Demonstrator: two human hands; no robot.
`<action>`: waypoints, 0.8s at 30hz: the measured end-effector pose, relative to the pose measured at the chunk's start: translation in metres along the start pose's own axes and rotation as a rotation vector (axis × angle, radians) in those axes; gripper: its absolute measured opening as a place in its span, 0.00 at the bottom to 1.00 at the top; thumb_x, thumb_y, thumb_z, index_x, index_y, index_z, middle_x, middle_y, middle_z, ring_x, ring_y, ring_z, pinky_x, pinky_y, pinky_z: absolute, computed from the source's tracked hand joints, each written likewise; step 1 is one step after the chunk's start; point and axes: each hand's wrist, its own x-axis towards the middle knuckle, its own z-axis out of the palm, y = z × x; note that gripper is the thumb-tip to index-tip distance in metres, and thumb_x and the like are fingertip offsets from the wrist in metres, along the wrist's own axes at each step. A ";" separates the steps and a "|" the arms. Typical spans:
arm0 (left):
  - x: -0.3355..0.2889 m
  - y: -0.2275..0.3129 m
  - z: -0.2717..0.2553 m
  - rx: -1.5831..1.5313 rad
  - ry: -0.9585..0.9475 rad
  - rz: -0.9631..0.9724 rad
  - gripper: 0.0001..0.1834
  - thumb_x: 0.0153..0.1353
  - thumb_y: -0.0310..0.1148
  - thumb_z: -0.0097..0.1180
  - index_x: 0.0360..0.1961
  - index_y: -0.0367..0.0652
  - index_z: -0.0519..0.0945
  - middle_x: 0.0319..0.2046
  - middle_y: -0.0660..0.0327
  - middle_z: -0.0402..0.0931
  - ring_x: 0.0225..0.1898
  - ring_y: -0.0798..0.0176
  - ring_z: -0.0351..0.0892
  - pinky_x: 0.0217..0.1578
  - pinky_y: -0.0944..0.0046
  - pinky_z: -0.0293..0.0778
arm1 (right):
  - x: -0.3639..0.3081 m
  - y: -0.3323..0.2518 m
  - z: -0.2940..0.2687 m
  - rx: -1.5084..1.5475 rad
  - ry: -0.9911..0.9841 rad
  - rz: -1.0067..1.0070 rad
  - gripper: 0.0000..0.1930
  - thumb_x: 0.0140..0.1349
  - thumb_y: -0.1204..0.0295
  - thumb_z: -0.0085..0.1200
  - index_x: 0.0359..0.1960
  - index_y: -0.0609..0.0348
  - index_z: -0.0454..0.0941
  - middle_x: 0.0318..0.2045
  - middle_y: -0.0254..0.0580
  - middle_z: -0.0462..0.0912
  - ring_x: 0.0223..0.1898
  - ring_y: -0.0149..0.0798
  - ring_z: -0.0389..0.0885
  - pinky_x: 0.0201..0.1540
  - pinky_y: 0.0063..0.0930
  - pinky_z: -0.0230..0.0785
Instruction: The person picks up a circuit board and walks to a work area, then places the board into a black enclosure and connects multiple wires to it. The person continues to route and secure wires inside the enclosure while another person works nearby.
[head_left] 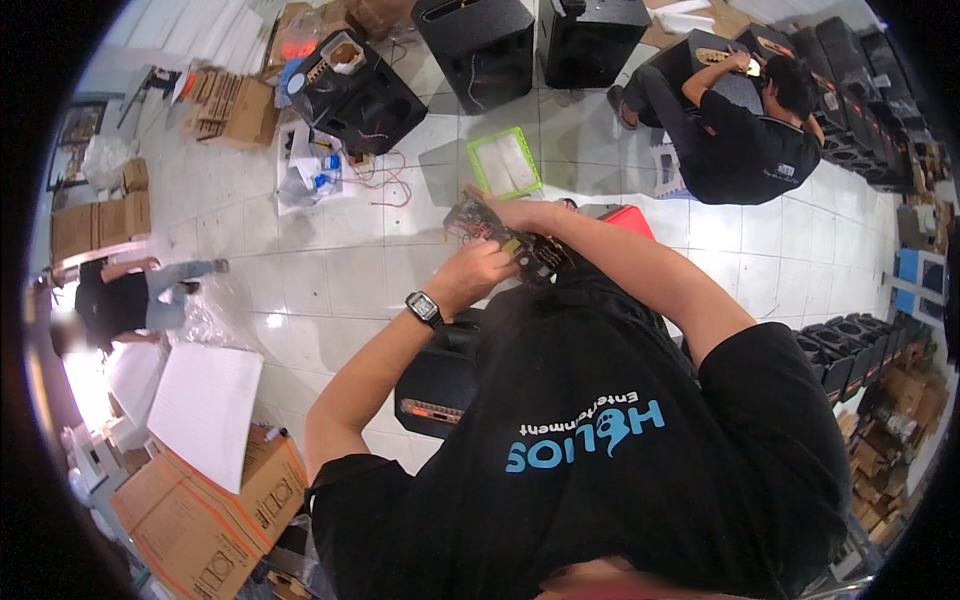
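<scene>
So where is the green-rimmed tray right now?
In the head view, the green-rimmed tray lies on the tiled floor at upper centre, just beyond the right hand and the circuit board.

Circuit board [538, 258] ahead; speakers [490, 62] beyond; cartons [100, 228] left.

Floor tiles [330, 280] look glossy, the shirt [600, 510] matt cloth, the carton [200, 520] cardboard.

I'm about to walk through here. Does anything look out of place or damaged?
Yes: thin red wires straggle loosely over the tiles beside a black speaker box, and crumpled clear plastic lies near the person at left. Both look untidy underfoot. The held circuit board shows too small to judge for damage.
</scene>
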 end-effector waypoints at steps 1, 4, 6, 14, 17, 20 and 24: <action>-0.012 -0.002 0.002 0.001 -0.019 -0.027 0.12 0.58 0.25 0.59 0.43 0.49 0.85 0.36 0.66 0.76 0.42 0.61 0.77 0.45 0.59 0.76 | -0.012 -0.011 0.014 0.000 -0.006 -0.029 0.29 0.83 0.52 0.18 0.83 0.28 0.46 0.77 0.56 0.62 0.75 0.52 0.64 0.77 0.41 0.52; -0.008 -0.010 0.009 -0.064 0.009 0.020 0.12 0.57 0.24 0.58 0.42 0.48 0.85 0.33 0.65 0.76 0.39 0.60 0.78 0.43 0.58 0.75 | -0.018 -0.013 0.015 -0.097 0.056 -0.093 0.29 0.83 0.51 0.17 0.82 0.26 0.47 0.74 0.59 0.67 0.73 0.54 0.68 0.76 0.41 0.52; -0.003 -0.012 0.010 -0.116 -0.019 0.018 0.12 0.56 0.24 0.59 0.41 0.49 0.85 0.31 0.64 0.77 0.37 0.58 0.79 0.42 0.57 0.75 | -0.025 -0.008 0.012 -0.180 0.095 -0.091 0.32 0.82 0.48 0.16 0.81 0.40 0.54 0.72 0.63 0.69 0.73 0.56 0.67 0.77 0.42 0.50; 0.003 -0.029 0.016 -0.318 0.013 0.000 0.08 0.59 0.25 0.64 0.40 0.48 0.85 0.33 0.62 0.81 0.37 0.54 0.81 0.40 0.54 0.76 | -0.045 -0.006 0.008 -0.137 0.162 0.039 0.44 0.80 0.42 0.13 0.69 0.69 0.71 0.69 0.64 0.73 0.71 0.60 0.71 0.73 0.51 0.57; 0.010 -0.040 0.017 -0.358 -0.052 -0.001 0.10 0.56 0.24 0.66 0.40 0.47 0.86 0.35 0.59 0.83 0.39 0.52 0.83 0.39 0.53 0.77 | -0.049 -0.021 0.001 -0.076 0.065 0.088 0.43 0.80 0.42 0.14 0.70 0.66 0.70 0.67 0.63 0.75 0.69 0.59 0.73 0.71 0.52 0.61; 0.023 -0.040 0.014 -0.301 -0.142 0.033 0.14 0.53 0.23 0.67 0.42 0.47 0.87 0.35 0.59 0.83 0.38 0.51 0.83 0.38 0.52 0.76 | -0.033 -0.019 0.003 -0.444 0.128 -0.066 0.32 0.81 0.52 0.29 0.80 0.56 0.51 0.53 0.69 0.83 0.57 0.63 0.82 0.59 0.55 0.72; 0.030 -0.047 0.008 -0.346 -0.058 0.026 0.16 0.50 0.22 0.67 0.42 0.47 0.88 0.32 0.60 0.81 0.35 0.51 0.81 0.35 0.53 0.74 | -0.007 0.013 -0.012 -0.310 0.182 0.042 0.36 0.81 0.46 0.23 0.77 0.60 0.57 0.60 0.68 0.79 0.60 0.66 0.79 0.60 0.61 0.70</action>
